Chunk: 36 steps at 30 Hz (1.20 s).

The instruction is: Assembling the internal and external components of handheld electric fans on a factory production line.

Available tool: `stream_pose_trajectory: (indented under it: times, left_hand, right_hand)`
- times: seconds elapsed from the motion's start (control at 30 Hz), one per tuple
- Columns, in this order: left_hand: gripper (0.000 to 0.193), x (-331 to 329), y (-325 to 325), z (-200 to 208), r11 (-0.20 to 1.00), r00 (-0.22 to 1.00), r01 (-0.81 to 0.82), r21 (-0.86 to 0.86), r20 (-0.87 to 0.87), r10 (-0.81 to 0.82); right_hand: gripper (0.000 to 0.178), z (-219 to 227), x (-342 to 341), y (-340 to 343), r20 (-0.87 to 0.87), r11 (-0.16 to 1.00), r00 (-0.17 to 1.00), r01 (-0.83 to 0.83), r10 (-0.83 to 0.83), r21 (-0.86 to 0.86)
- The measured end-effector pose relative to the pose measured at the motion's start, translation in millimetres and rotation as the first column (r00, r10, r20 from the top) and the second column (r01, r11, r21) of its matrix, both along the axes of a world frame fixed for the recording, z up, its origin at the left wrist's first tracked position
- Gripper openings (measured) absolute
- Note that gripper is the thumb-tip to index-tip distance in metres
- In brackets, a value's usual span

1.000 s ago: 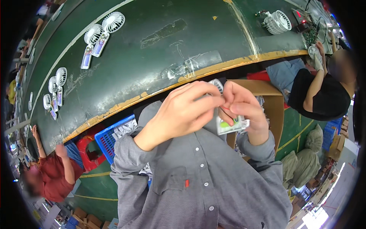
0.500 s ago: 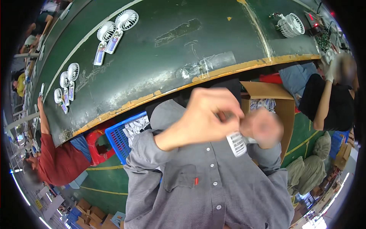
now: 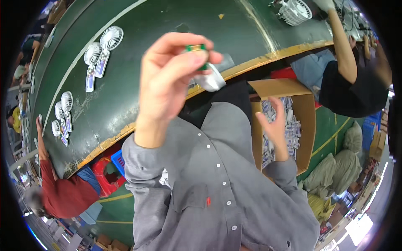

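My left hand [image 3: 167,75], raised in front of the green tabletop, pinches a small green circuit board [image 3: 195,48] between thumb and fingers. A white plastic part [image 3: 212,79] sticks out just below the board on its right side; I cannot tell how the two are joined. My right hand [image 3: 275,127] hangs over the open cardboard box [image 3: 309,138], fingers apart and holding nothing. Inside that box lie many small white and purplish pieces [image 3: 289,140]. They look like handle parts, though their detail is too small to make out.
White handheld fans [image 3: 92,54] lie in groups on the left of the green workbench [image 3: 167,25]. A white fan cage [image 3: 295,11] stands at the far right. A blue crate [image 3: 118,161] and red stool [image 3: 101,175] are at left. Co-workers sit on both sides.
My hands have parted. The left has risen and moved left with the board and white part; the right has dropped open over the box. The view has shifted, uncovering more of the box.
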<state>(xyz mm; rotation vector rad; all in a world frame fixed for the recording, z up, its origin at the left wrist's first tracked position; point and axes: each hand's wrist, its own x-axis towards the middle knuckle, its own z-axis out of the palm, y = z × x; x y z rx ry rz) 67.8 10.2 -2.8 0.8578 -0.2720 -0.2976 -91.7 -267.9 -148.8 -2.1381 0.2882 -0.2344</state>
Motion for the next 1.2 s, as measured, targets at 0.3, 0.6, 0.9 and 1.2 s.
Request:
stream_pose_trajectory:
  times: [0.3, 0.6, 0.9, 1.2]
  left_hand:
    - [0.023, 9, -61, 7, 0.994, 0.968, -0.108, -0.028, -0.229, 0.099]
    - [0.085, 125, 92, -92, -0.227, 0.524, -0.804, 0.550, 0.835, 0.169]
    - [0.091, 167, 150, -101, -0.630, 0.850, -0.474, 0.615, 0.505, -0.147]
    - [0.096, 131, 86, -47, -0.225, 0.786, -0.619, 0.753, 0.595, -0.169]
  right_hand:
    - [0.021, 50, 108, 99, 0.608, 0.977, 0.788, 0.048, 0.092, -0.210]
    - [0.014, 32, 208, -14, 0.377, 0.721, 0.854, 0.002, 0.359, -0.693]
    - [0.032, 25, 218, -54, 0.423, 0.714, 0.864, 0.113, 0.272, -0.691]
    - [0.044, 25, 114, 87, 0.382, 0.921, 0.841, -0.323, 0.384, -0.215]
